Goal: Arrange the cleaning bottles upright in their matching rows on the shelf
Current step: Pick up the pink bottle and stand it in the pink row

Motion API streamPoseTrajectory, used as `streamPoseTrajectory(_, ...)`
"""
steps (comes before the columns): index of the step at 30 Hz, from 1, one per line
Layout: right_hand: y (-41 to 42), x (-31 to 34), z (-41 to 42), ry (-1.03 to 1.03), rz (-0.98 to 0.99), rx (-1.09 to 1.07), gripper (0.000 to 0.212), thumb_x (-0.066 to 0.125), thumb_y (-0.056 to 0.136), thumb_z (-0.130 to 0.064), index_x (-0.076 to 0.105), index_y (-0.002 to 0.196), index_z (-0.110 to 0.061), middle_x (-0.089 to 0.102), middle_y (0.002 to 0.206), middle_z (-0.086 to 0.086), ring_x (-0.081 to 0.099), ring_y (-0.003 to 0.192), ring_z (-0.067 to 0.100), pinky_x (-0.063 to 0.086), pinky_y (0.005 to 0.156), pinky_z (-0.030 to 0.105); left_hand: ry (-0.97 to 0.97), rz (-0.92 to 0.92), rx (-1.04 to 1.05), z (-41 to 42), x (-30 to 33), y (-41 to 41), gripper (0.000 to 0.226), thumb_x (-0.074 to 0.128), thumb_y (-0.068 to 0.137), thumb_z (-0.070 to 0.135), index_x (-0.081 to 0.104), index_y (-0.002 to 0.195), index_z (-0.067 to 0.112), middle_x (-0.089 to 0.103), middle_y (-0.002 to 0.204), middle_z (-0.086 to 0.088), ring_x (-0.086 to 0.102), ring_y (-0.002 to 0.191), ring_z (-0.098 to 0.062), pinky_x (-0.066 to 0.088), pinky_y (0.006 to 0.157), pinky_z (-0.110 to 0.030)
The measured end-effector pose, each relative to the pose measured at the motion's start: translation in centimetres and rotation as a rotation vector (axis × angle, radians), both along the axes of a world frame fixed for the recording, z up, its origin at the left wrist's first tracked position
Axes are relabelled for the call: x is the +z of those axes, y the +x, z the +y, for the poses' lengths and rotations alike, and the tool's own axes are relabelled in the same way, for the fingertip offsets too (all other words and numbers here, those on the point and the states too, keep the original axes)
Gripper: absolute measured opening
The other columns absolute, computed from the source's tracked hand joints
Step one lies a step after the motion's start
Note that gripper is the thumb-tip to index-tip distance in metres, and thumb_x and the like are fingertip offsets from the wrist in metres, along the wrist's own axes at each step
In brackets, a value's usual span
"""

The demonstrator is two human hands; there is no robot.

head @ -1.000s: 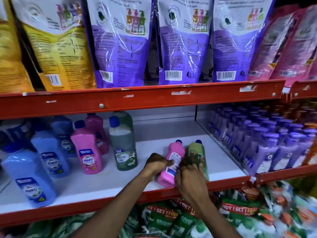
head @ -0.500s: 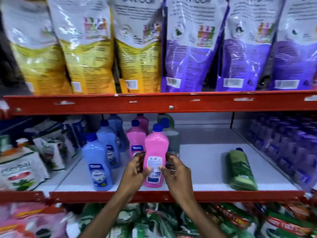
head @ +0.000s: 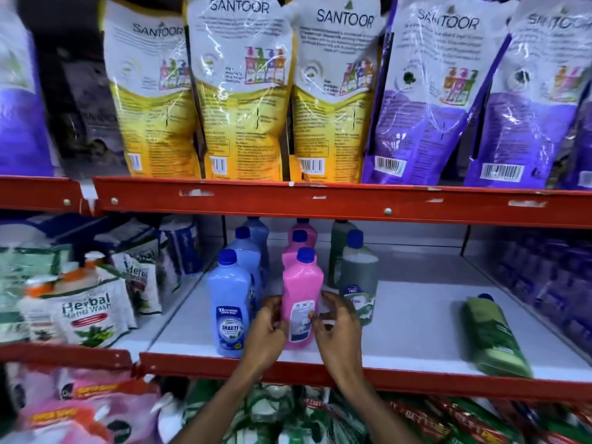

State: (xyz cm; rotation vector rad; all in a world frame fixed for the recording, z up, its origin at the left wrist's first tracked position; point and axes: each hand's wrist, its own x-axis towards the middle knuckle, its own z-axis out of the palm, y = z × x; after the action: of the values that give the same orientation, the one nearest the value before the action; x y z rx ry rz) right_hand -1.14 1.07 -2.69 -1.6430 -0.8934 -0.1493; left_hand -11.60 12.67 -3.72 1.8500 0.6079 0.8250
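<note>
A pink bottle (head: 301, 293) with a blue cap stands upright on the white shelf (head: 413, 334), at the front of the pink row, its back label facing me. My left hand (head: 267, 331) touches its left side and my right hand (head: 338, 325) its right side, fingertips on the label. To its left runs a row of blue bottles (head: 229, 299), to its right a row of dark green bottles (head: 358, 283), all upright. A lighter green bottle (head: 493, 338) lies on its side at the shelf's right front.
The red shelf edge (head: 416, 379) runs just below my wrists. Herbal hand wash pouches (head: 86, 312) fill the bay on the left, purple bottles (head: 557, 283) the bay on the right. Santoor refill pouches (head: 240, 91) stand on the shelf above, packets below.
Both hands lifted the pink bottle from where it lay beside the green one, carried it left and stood it upright at the front of the pink row. The green bottle stayed lying.
</note>
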Motion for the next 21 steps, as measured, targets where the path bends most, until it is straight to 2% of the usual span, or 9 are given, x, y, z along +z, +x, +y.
streamPoseTrajectory(2,0.0,0.2,0.1,-0.001,-0.001,-0.019,0.034,0.071,0.078,-0.003,0.061,0.106,-0.019,0.069,0.100,-0.005,0.067,0.090,0.008,0.054,0.076,0.017,0.020,0.020,0.031,-0.6,0.1,-0.5,0.022,0.049,0.080,0.024,0.056,0.101,0.024,0.069,0.098,0.006,0.065,0.093,-0.017,0.053,0.087,-0.040)
streamPoseTrajectory(4,-0.3,0.5,-0.2,-0.035,0.038,0.109,0.039,0.067,0.076,0.002,0.061,0.108,-0.020,0.070,0.100,-0.006,0.066,0.090,-0.002,0.051,0.074,0.008,0.105,0.040,0.057,-1.1,0.3,-0.9,0.011,0.044,0.086,0.018,0.051,0.093,0.014,0.059,0.083,0.011,0.057,0.081,-0.015,0.043,0.076,-0.030)
streamPoseTrajectory(7,-0.3,0.5,-0.7,-0.122,0.122,0.413,0.055,0.068,0.076,-0.002,0.054,0.125,-0.022,0.068,0.114,-0.005,0.065,0.103,0.001,0.054,0.085,0.016,0.218,0.063,0.043,-1.2,0.7,-0.9,0.007,0.042,0.087,0.013,0.046,0.085,0.018,0.053,0.073,0.008,0.052,0.068,-0.012,0.044,0.070,-0.037)
streamPoseTrajectory(8,0.0,0.6,-0.9,-0.158,0.126,0.458,0.058,0.070,0.077,-0.003,0.053,0.128,-0.023,0.066,0.117,-0.005,0.065,0.105,0.002,0.054,0.086,0.017,0.241,0.076,0.043,-1.1,0.7,-0.8,0.008,0.043,0.087,0.011,0.046,0.084,0.018,0.054,0.072,0.007,0.052,0.066,-0.014,0.046,0.068,-0.040)
streamPoseTrajectory(10,0.8,0.9,-1.0,-0.217,0.097,0.456,0.060,0.075,0.076,-0.007,0.054,0.129,-0.024,0.062,0.121,-0.002,0.064,0.103,-0.003,0.052,0.082,0.011,0.267,0.076,0.078,-1.3,0.6,-0.8,0.010,0.048,0.091,0.006,0.049,0.088,0.015,0.058,0.073,0.005,0.054,0.063,-0.013,0.046,0.064,-0.037)
streamPoseTrajectory(13,2.0,1.4,-0.8,-0.288,0.058,0.414,0.057,0.077,0.078,-0.008,0.057,0.129,-0.023,0.065,0.119,0.000,0.065,0.095,-0.005,0.049,0.077,0.005,0.355,0.038,0.158,-1.9,0.6,-1.1,0.011,0.058,0.091,0.009,0.048,0.092,0.013,0.062,0.080,0.003,0.059,0.069,-0.012,0.042,0.065,-0.027)
streamPoseTrajectory(17,3.0,1.1,-0.7,-0.287,0.133,0.395,0.045,0.067,0.086,-0.001,0.056,0.127,-0.015,0.068,0.117,0.000,0.064,0.098,-0.001,0.049,0.075,0.004,0.380,0.028,0.217,-2.1,0.5,-0.9,0.034,0.069,0.086,0.032,0.045,0.104,0.015,0.064,0.097,-0.003,0.062,0.086,-0.018,0.050,0.072,-0.031)
streamPoseTrajectory(19,3.0,0.7,-0.7,-0.278,0.130,0.377,0.041,0.065,0.088,-0.001,0.057,0.126,-0.015,0.068,0.117,-0.001,0.064,0.101,0.003,0.051,0.080,0.008,0.357,0.052,0.174,-2.0,0.3,-0.6,0.045,0.069,0.086,0.031,0.046,0.120,0.013,0.067,0.112,-0.005,0.064,0.099,-0.020,0.055,0.083,-0.035)
streamPoseTrajectory(21,2.9,0.2,-0.7,-0.283,0.126,0.352,0.037,0.061,0.090,-0.001,0.060,0.124,-0.015,0.069,0.116,0.000,0.065,0.103,0.010,0.054,0.086,0.016,0.265,0.069,0.091,-2.1,0.1,-0.5,0.050,0.068,0.088,0.025,0.046,0.131,0.014,0.068,0.116,-0.002,0.068,0.105,-0.020,0.056,0.085,-0.027)
